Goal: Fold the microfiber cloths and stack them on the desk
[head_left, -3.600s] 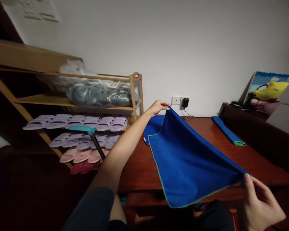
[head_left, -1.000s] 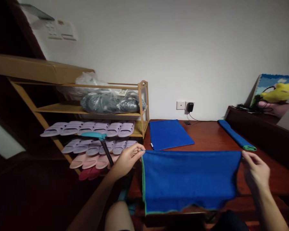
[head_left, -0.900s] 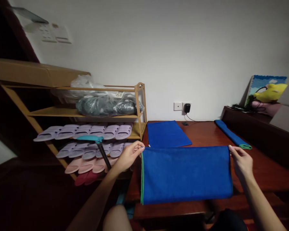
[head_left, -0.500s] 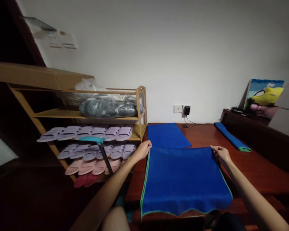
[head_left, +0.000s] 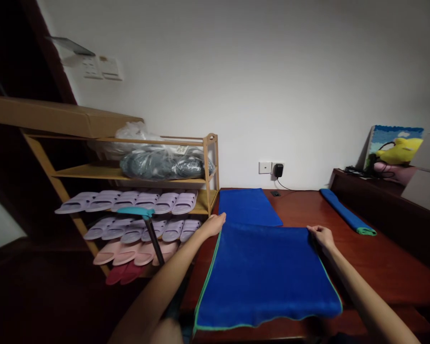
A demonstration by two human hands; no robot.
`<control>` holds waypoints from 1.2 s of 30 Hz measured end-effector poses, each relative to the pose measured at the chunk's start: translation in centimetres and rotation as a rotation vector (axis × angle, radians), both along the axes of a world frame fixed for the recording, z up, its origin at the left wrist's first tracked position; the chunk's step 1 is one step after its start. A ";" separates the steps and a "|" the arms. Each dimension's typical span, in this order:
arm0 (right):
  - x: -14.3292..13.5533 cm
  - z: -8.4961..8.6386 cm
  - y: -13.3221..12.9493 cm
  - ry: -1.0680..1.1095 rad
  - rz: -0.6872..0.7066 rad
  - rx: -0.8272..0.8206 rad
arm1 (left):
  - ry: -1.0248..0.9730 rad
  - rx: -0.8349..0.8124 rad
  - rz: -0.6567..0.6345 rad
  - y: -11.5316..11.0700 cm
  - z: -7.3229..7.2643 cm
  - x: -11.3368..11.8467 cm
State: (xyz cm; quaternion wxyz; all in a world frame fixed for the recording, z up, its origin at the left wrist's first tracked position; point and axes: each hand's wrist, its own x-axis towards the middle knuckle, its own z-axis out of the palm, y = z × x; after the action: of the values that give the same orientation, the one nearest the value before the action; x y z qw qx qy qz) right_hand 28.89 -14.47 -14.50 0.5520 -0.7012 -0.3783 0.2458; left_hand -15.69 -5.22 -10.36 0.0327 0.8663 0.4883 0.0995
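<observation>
A blue towel (head_left: pixel 268 277) with green edging is stretched between my two hands over the front of the wooden table. My left hand (head_left: pixel 216 224) pinches its far left corner, and my right hand (head_left: pixel 321 237) pinches the far right one. Its near edge hangs wavy by the table's front. Just beyond it a second blue towel (head_left: pixel 249 206) lies flat and folded, close to my left hand. A rolled blue towel (head_left: pixel 347 211) with a green end rests at the table's right side.
Left of the table (head_left: pixel 380 267) stands a wooden rack (head_left: pixel 210 174) with lilac and pink slippers (head_left: pixel 184 201) and bagged items. A turquoise-topped handle (head_left: pixel 136 211) rises before it. A black plug (head_left: pixel 278 170) sits in the wall; a raised ledge (head_left: pixel 387 210) borders the right.
The held towel has shifted slightly, its lower left corner swinging left and down. My right hand has come a little inward and lower. Both hands keep their hold.
</observation>
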 end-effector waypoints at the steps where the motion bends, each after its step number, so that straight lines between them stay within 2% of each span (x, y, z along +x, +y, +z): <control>1: -0.1 0.1 0.0 -0.002 0.000 0.006 | 0.038 -0.001 0.016 0.2 0.3 0.2; 5: -0.5 0.5 0.0 -0.006 -0.003 0.048 | 0.159 -0.008 0.081 1.0 1.3 0.8; 8: -0.9 0.8 0.0 -0.006 0.004 0.085 | 0.213 -0.016 0.125 1.3 1.6 1.0; 20: -1.0 -0.1 2.6 -0.002 0.027 0.098 | 0.204 -0.015 0.184 2.2 0.6 0.6; 27: -1.2 -0.4 2.9 -0.007 0.033 0.094 | 0.053 0.013 0.175 2.4 0.1 0.2; 31: -1.1 0.3 2.6 -0.011 0.043 0.097 | -0.110 0.051 0.178 2.6 0.7 -0.4; 36: -1.5 1.7 2.8 -0.061 -0.017 0.065 | -0.305 0.030 0.238 3.7 1.6 -0.6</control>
State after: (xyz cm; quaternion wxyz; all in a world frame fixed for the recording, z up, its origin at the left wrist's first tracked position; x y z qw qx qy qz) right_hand 27.42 -11.64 -12.78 0.5647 -0.6935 -0.3966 0.2072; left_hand -16.27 -1.57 -8.78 0.0813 0.7776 0.5754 0.2401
